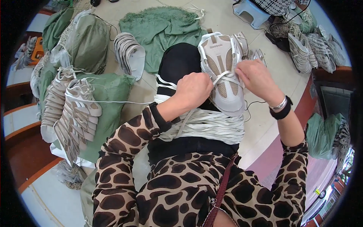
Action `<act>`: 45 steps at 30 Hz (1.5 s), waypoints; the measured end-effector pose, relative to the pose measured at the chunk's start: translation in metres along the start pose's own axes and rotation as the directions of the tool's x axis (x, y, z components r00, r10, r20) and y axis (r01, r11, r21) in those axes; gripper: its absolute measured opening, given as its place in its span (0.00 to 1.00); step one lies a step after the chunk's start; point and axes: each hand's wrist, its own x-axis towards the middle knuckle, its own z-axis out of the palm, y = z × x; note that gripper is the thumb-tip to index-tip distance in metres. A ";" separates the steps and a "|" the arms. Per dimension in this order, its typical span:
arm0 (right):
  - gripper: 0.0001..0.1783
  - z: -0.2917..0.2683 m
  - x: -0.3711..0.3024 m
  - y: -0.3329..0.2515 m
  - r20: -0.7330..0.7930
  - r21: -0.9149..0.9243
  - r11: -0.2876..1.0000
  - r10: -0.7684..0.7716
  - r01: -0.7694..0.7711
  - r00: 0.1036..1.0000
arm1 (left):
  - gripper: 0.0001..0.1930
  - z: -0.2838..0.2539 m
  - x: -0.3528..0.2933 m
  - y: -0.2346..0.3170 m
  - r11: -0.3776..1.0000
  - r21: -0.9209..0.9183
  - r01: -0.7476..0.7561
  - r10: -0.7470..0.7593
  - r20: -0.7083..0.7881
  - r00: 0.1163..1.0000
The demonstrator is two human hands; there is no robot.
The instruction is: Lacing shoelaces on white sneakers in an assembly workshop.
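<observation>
A beige and white shoe upper (221,58) with tan mesh panels rests over my right knee, its toe toward me. White shoelace (224,77) crosses over its middle. On the left side of the upper, my left hand (194,90) is closed in a pinch at the lace. My right hand (259,77) pinches at the lace on the other side, thumb and forefinger together. The fingertips partly hide the lace ends. A thick bundle of white laces (211,125) lies across my lap, just below the toe of the upper.
Stacked shoe uppers (81,109) lie at the left on a green sack (113,109), with a lace stretching toward my lap. Curved grey pieces (128,53) and a green cloth (162,30) are on the floor ahead. A blue stool (251,13) and more uppers (302,53) stand far right.
</observation>
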 end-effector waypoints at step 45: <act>0.08 0.009 0.043 0.002 -0.051 -0.012 1.000 -0.015 0.014 0.999 | 0.09 -0.029 0.055 0.001 0.973 -0.219 0.077 -0.070 0.039 0.997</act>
